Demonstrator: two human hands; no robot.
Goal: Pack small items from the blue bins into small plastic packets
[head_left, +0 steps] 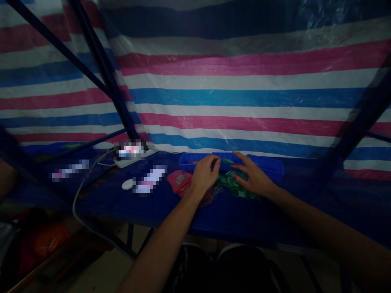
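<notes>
We see a striped tarp point(244, 81) hanging behind a dark blue surface point(137, 207). Along the far edge of the surface lies a shallow blue tray point(269, 165). In front of it sits a heap of small green packets point(236, 185), with a red bag point(180, 181) just beside it on the left. Our right hand point(253, 177) lies flat on the green packets, its fingers point(240, 156) spread open and gripping nothing. Our left hand point(204, 175) rests at the red bag's edge, fingers point(214, 162) curled inward; we cannot tell whether they pinch anything. A white power strip point(134, 156) lies toward the far left.
</notes>
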